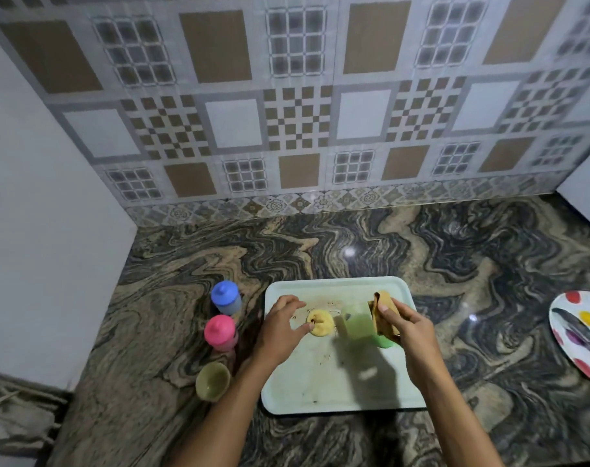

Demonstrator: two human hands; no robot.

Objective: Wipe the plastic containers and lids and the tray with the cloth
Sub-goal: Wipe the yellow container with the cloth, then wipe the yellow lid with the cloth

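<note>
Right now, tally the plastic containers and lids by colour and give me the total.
Blue: 1, blue container
Pink: 1, pink container
Yellow: 2, yellow lid on the tray, duller open container on the counter
Green: 1, green container, blurred, partly behind the cloth
Total: 5

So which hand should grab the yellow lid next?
Left. The left hand has its thumb at the yellow lid on the tray, while the right hand is busy holding the cloth by the green container.
</note>
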